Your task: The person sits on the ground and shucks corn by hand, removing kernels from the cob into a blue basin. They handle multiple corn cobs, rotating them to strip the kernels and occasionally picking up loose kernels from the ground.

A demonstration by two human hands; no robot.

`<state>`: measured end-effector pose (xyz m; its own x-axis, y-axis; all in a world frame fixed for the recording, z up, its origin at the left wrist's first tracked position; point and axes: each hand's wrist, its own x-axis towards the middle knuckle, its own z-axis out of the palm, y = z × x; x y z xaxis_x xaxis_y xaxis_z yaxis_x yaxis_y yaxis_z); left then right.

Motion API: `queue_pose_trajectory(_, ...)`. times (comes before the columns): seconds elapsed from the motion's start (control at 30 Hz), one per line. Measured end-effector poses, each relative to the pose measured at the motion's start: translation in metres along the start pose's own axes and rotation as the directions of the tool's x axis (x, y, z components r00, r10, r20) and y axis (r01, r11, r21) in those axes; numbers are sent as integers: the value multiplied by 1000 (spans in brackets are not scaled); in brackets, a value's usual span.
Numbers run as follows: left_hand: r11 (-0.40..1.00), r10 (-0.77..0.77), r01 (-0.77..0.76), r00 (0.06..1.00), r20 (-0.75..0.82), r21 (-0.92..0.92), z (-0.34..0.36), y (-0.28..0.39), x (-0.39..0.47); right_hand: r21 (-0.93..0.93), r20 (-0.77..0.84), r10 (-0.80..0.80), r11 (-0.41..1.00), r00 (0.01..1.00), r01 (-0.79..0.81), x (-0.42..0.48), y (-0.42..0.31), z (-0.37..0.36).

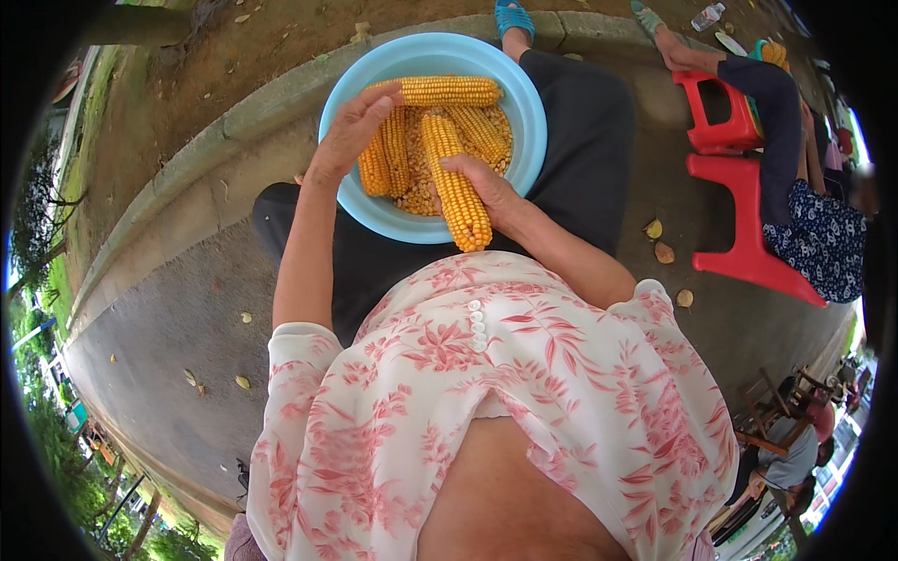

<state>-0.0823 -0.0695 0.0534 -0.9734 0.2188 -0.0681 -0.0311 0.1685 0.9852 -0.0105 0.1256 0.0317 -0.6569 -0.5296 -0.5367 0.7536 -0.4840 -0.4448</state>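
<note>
A light blue plastic basin (330,133) sits at my legs, with loose corn kernels (419,158) and several yellow corn cobs inside. My right hand (484,184) grips one cob (459,193), its thumb on top; this cob slants over the basin's near rim towards my body. At the basin's left side, my left hand (351,130) has its blurred fingers over the left end of a cob (449,91) lying crosswise at the far side. Whether those fingers grip it is unclear. Under that hand rest two cobs (384,158), and another cob (480,130) lies right of the middle.
A stone kerb (259,105) curves beyond the basin, with bare soil behind. To the right, a seated person (814,231) is beside red plastic stools (729,210). A plastic bottle (708,15) lies at the far right. Fallen leaves (664,252) dot the pavement.
</note>
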Motion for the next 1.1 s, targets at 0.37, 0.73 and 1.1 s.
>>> queue_pose_trajectory(0.37, 952, -212, 213, 977, 25, -222, 2, -7, -14, -275, 121, -75, 956, 990, 106, -7, -1, 3)
queue_pose_trajectory(0.73, 616, -82, 154, 988, 131, -773, 43, 28, -37, -322, 412, -104, 913, 905, 252, -22, -16, 11)
queue_pose_trajectory(1.1, 515, -28, 155, 986, 164, -843, 51, 32, -42, -213, 516, -48, 960, 855, 182, -18, -15, 8)
